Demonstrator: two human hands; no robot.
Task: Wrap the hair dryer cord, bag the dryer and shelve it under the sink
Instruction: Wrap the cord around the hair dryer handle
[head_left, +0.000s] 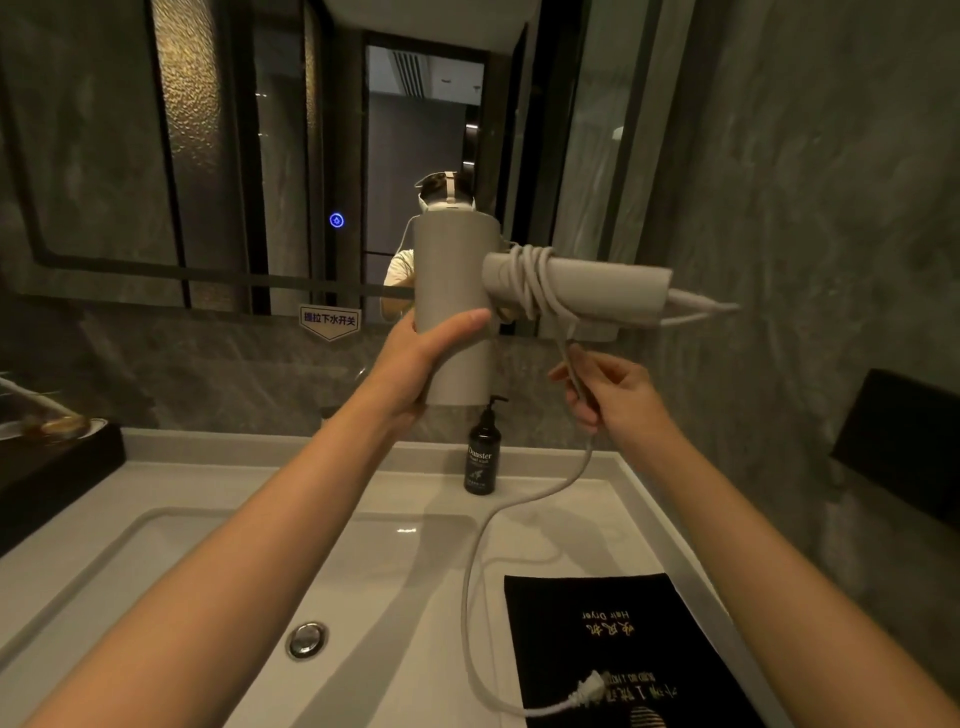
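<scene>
I hold a grey hair dryer (457, 270) up in front of the mirror, its barrel upright and its handle (608, 286) pointing right. My left hand (421, 358) grips the lower barrel. Several turns of the pale cord (535, 283) are wound round the handle near the barrel. My right hand (613, 395) pinches the cord just below the handle. From there the loose cord (470, 577) hangs down in a loop over the basin, and its plug (587, 688) lies on a black hair dryer bag (623, 639) on the counter at the right.
A white sink basin (171, 561) with a chrome drain (306, 639) sits below my arms. A black pump bottle (483, 457) stands at the back of the counter. A dark tray (47, 467) is at the left and a black wall box (904, 447) at the right.
</scene>
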